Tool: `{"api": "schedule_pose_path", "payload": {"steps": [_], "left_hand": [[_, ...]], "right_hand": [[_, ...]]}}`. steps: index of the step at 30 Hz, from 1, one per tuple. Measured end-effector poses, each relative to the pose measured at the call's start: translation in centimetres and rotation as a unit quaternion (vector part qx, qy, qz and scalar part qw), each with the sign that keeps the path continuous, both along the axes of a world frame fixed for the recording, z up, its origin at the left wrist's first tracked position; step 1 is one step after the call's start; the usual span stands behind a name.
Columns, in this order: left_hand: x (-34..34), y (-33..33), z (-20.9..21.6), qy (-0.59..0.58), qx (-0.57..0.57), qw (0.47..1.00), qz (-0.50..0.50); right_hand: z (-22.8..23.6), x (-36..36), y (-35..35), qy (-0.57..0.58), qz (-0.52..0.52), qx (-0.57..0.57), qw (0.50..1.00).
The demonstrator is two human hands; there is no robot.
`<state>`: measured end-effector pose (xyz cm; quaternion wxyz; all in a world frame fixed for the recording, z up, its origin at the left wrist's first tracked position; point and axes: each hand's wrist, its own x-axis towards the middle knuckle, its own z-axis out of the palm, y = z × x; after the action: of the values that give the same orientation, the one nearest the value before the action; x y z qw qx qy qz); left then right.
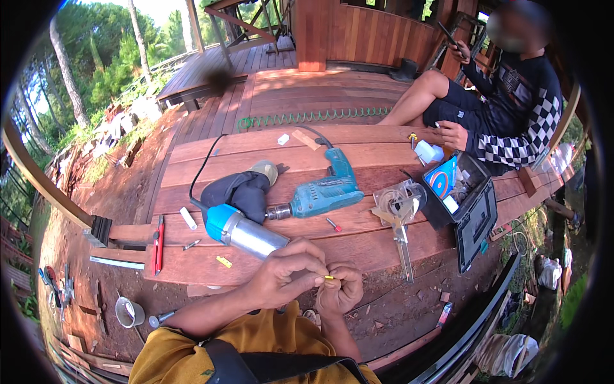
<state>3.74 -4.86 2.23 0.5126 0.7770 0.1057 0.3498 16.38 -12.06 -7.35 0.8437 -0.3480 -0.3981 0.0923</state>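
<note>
My left hand (288,274) and my right hand (339,291) meet over the near edge of the plank table. Pinched between their fingertips is a small yellow piece (329,277), too small to name. Just beyond my left hand lies a blue and silver trim router motor (246,229) with a black cord. A teal power drill (326,192) rests on its side behind it. A small red-ended bit (333,224) lies on the wood beyond my hands. To the left are another yellow piece (224,262), a small metal bit (191,244) and a white tube (188,218).
A red utility knife (157,246) lies at the table's left end. Right of the drill stand a clear router base (398,208) and an open black toolbox (472,198). A seated person (511,102) holds a phone. A dark cap (240,192) and a green coiled hose (313,117) lie farther back.
</note>
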Motion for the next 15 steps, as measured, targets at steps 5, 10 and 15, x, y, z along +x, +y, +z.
{"api": "schedule_pose_path", "payload": {"steps": [5, 10, 15], "left_hand": [[0.0, -0.3, 0.2, 0.009, -0.024, 1.0, -0.013], [-0.2, -0.4, 0.2, 0.005, -0.044, 0.999, -0.011], [-0.4, -0.2, 0.2, 0.012, -0.002, 1.0, 0.0]], "right_hand": [[0.3, 0.4, -0.2, -0.036, -0.002, -0.014, 0.999], [0.8, 0.3, -0.5, -0.062, -0.008, -0.025, 0.998], [1.1, 0.1, -0.5, -0.084, -0.026, -0.042, 0.995]]}}
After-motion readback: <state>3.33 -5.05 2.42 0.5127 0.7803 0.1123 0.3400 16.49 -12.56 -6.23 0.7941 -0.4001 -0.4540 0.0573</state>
